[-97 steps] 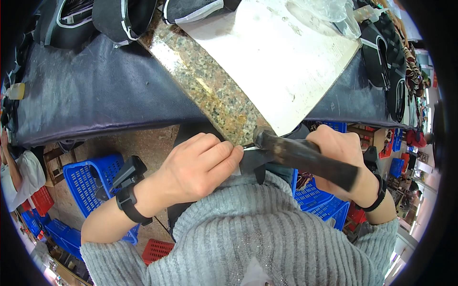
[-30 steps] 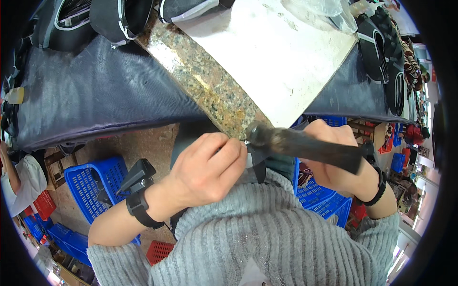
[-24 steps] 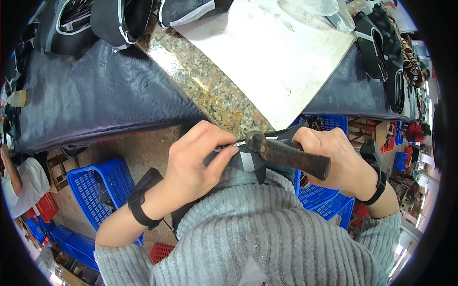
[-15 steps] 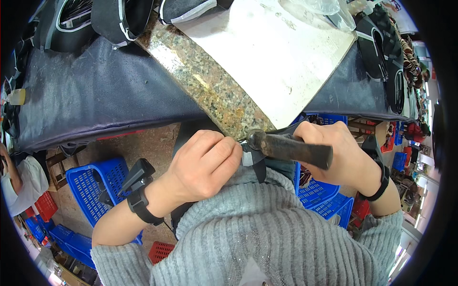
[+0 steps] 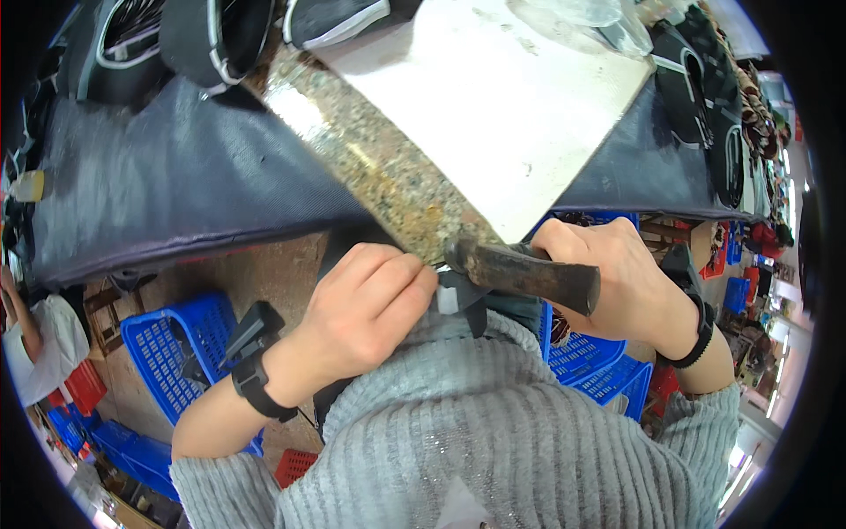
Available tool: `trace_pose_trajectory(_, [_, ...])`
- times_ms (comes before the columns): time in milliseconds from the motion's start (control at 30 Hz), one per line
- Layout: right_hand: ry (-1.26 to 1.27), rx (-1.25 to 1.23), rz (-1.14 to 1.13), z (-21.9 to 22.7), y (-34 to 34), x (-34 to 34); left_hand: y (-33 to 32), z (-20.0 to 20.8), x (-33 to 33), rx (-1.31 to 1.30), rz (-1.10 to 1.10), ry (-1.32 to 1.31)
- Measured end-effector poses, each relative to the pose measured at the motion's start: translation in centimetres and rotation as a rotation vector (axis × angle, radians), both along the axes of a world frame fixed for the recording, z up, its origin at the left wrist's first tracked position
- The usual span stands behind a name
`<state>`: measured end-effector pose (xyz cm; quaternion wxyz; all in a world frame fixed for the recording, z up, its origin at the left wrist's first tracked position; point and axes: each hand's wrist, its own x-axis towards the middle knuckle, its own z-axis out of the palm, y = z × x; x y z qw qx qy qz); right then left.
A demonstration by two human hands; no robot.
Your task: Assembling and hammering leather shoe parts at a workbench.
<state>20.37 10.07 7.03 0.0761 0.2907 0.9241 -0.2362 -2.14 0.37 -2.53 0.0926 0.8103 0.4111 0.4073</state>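
Note:
My right hand (image 5: 617, 278) is wrapped round a hammer (image 5: 538, 278) with a worn, dark metal head. One end of that head rests at or just over the near corner of a speckled stone slab (image 5: 388, 172). Beside it, my left hand (image 5: 366, 309) pinches a black fabric-like piece with a pale grey patch (image 5: 449, 300) against the slab's corner. Part of this piece hangs below the corner in a dark flap (image 5: 477, 319). My left fingers and the hammer head cover the rest of it, so its full shape is hidden.
A white board (image 5: 493, 115) lies on the slab, over a dark covered table (image 5: 176, 167). Black pieces with pale edging (image 5: 216, 44) line the table's far side, some also at right (image 5: 696, 88). Blue plastic baskets (image 5: 176, 353) stand below on both sides. A person (image 5: 44, 344) is at far left.
The hammer head has shifted slightly left along the slab's corner. Both hands keep their grips, and the whole view has moved a little.

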Motion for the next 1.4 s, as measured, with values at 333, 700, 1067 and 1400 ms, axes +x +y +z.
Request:
trace_pose_trajectory(333, [0.036, 0.061, -0.078, 0.0, -1.2, 2.7, -0.3, 0.6, 0.2, -0.084, 0.045, 0.016])
trace_pose_trajectory(700, [0.102, 0.065, -0.146, -0.1, -0.4, 3.0, -0.2, 1.7, 0.9, -0.183, 0.107, -0.011])
trace_pose_trajectory(1067, [-0.002, 0.024, -0.071, -0.2, 0.0, 2.1, 0.8, 1.6, 2.7, -0.256, 0.298, -0.151])
trace_pose_trajectory(1400, [0.024, 0.040, 0.079, -0.2, 2.0, 2.0, 0.6, 0.5, 2.8, -0.052, 0.265, 0.054])
